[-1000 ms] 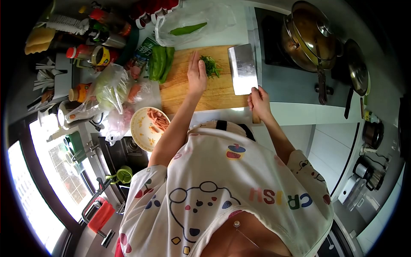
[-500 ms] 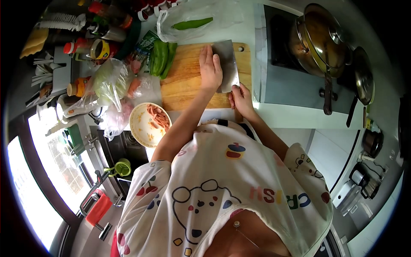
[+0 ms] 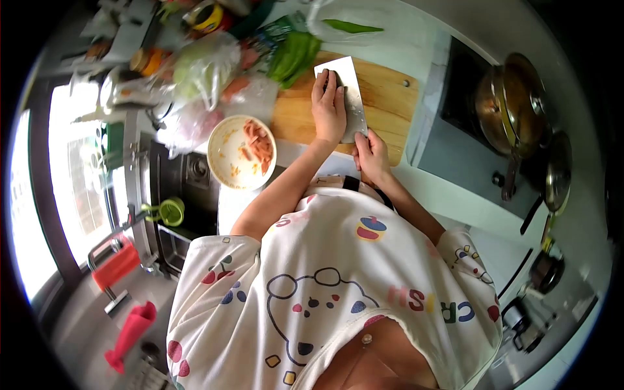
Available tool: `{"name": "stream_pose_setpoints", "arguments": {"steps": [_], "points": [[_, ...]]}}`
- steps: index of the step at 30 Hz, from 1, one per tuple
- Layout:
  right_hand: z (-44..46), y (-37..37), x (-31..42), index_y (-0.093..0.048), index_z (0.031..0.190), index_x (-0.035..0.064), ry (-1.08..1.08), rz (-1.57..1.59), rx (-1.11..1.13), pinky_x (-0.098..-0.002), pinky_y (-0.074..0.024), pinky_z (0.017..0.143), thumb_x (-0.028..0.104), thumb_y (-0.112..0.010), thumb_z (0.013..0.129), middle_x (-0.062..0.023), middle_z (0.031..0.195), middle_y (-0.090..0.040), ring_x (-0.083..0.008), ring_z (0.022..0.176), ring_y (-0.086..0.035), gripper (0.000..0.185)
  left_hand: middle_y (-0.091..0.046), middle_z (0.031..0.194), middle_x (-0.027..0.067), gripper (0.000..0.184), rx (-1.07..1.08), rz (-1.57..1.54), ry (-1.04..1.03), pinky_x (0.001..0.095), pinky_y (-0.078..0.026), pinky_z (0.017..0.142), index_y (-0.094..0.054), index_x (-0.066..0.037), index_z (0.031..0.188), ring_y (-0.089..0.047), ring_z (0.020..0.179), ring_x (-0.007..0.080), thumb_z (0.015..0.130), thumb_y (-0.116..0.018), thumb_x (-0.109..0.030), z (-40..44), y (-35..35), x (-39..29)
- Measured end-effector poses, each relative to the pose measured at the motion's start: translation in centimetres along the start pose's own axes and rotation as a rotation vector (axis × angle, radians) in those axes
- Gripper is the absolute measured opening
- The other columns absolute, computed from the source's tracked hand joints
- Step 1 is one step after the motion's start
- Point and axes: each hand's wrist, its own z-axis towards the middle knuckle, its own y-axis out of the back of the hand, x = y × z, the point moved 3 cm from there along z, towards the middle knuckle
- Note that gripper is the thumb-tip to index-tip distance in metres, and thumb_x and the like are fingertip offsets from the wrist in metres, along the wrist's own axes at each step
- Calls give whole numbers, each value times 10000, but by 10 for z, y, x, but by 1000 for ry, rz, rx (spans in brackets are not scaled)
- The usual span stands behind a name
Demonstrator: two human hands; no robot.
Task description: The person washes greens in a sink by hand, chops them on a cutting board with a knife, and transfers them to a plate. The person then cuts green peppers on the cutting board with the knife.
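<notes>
The cleaver (image 3: 355,104) has moved across to the left hand (image 3: 330,114)

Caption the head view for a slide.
Right hand gripping a cleaver, left hand over its blade, at a wooden cutting board, with a bowl of pink strips nearby.

We have both arms forward, angled inward from either side. Our left arm (image 3: 286,181) reaches farther out; wrist (image 3: 329,138) roughly straight, left hand (image 3: 331,114) spread flat, fingers (image 3: 318,91) extended, thumb (image 3: 339,99) apart from them. Our right arm (image 3: 414,203) is the shorter reach: right hand (image 3: 372,156) sits nearer to us, curled in a grip. The two hands are close, a small gap between.
</notes>
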Motion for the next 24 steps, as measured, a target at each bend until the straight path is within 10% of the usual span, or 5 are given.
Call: {"name": "stream_pose_setpoints", "arguments": {"steps": [11,24], "points": [[-7,-123,8,-445,792,55,97,-240,533,-284,-388,374,232,-527,1020,-41,600,-560,-115,403,-501,300,-549,1372,221,355,-472,247,144,408,-441,1041,-584,13,1331,-542,1250,390,992,-561,-89,-31,170,27],[-27,-209,-30,-438,797,49,-54,-260,623,-294,-414,370,226,-497,1005,-40,585,-533,-124,402,-508,280,-578,1351,230,328,-491,433,233,409,-448,1043,-605,26,1291,-558,1242,386,993,-559,-104,-74,254,98]]}}
